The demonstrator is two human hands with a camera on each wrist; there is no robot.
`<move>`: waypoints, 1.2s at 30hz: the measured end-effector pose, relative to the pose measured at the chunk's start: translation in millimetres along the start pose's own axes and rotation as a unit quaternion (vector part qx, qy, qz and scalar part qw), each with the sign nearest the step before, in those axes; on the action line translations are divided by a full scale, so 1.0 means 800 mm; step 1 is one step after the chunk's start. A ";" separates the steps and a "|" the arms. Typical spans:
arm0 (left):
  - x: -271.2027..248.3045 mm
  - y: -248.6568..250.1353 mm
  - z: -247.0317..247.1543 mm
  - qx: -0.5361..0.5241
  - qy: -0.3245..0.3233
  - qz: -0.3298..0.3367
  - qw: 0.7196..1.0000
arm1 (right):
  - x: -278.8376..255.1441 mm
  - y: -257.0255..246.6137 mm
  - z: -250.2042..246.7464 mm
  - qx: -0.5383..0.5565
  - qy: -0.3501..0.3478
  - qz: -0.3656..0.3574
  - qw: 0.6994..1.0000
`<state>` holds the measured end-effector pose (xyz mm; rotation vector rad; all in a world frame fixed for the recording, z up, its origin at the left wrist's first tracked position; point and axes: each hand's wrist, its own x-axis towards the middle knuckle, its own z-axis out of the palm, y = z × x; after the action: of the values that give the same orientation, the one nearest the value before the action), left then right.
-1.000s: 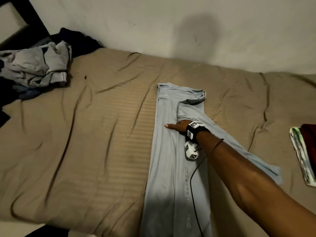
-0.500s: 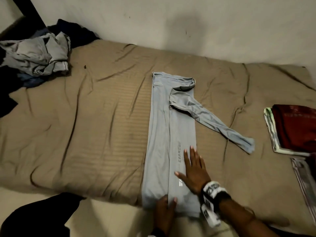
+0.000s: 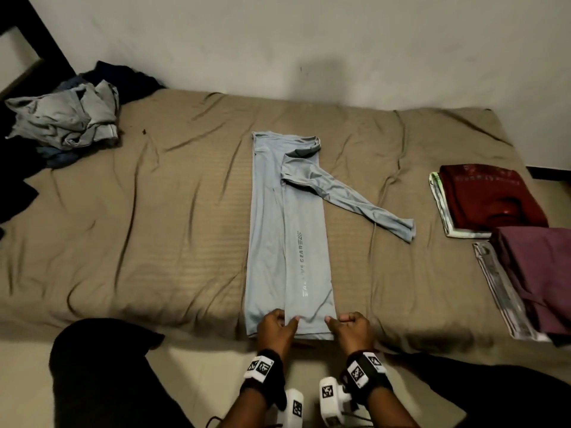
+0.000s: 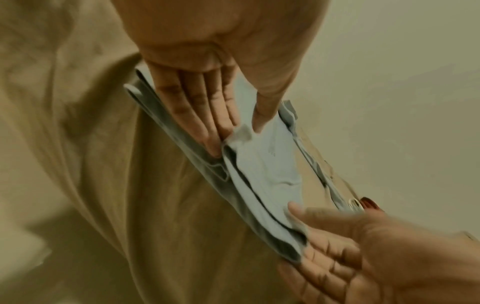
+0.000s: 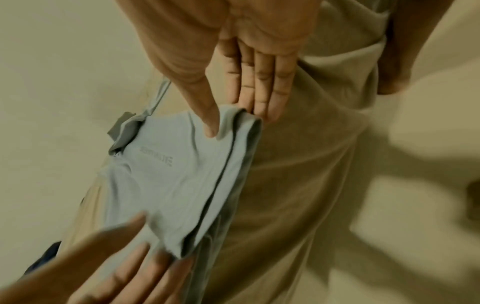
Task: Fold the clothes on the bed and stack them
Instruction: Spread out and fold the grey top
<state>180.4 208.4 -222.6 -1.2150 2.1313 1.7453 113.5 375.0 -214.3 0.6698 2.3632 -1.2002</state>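
bed: a tan sheeted mattress [image 3: 154, 242] against a pale wall, creased all over; it bears every garment in view
unfolded heap: grey and dark clothes [image 3: 65, 122] bunched at the far left corner, not yet folded
finished stacks: at the right edge a dark red folded piece [image 3: 488, 199] lies on a white and green one, and nearer the front a purple folded piece [image 3: 537, 273] lies on a pale patterned one; no box, basket or other container shows anywhere, so these two piles on the bare sheet are the only holders of finished work
grey long-sleeve shirt: the shirt [image 3: 287, 236] lies mid-bed as a long narrow strip, collar toward the wall and hem at the front edge; one sleeve [image 3: 349, 202] trails loose to the right across the sheet
left hand: the hand [image 3: 275, 329] pinches the hem near its left side, thumb on top and fingers beneath the layers
right hand: the hand [image 3: 352, 330] pinches the hem's right corner the same way, thumb over and fingers under
step, as I judge it: hem gripped, ready to carry toward the collar
risk, sleeve: left splayed, it would probably stick out of the finished bundle
risk, layers: the cloth looks thin and slick; an uneven lift could slide the stacked layers apart and skew the fold
risk, edge: the hem sits right at the mattress edge, so a slack grip could drop it off
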 end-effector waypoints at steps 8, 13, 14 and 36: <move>0.005 -0.015 -0.092 0.013 0.184 -0.105 0.977 | -0.019 0.014 0.016 0.215 -0.045 0.044 0.975; 0.022 -0.032 -0.101 -0.124 0.121 -0.118 0.978 | -0.027 0.016 0.000 0.340 -0.092 0.116 0.929; 0.026 -0.038 -0.098 -0.129 0.108 -0.116 0.979 | -0.027 0.019 -0.001 0.350 -0.099 0.130 0.923; 0.055 0.117 -0.028 0.493 -0.067 0.211 0.841 | 0.274 -0.164 -0.139 -0.139 0.189 -0.041 0.971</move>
<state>99.2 168.1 -168.1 -0.3349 2.7139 0.5058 -153.8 449.9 -190.5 0.7659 2.8282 -0.7992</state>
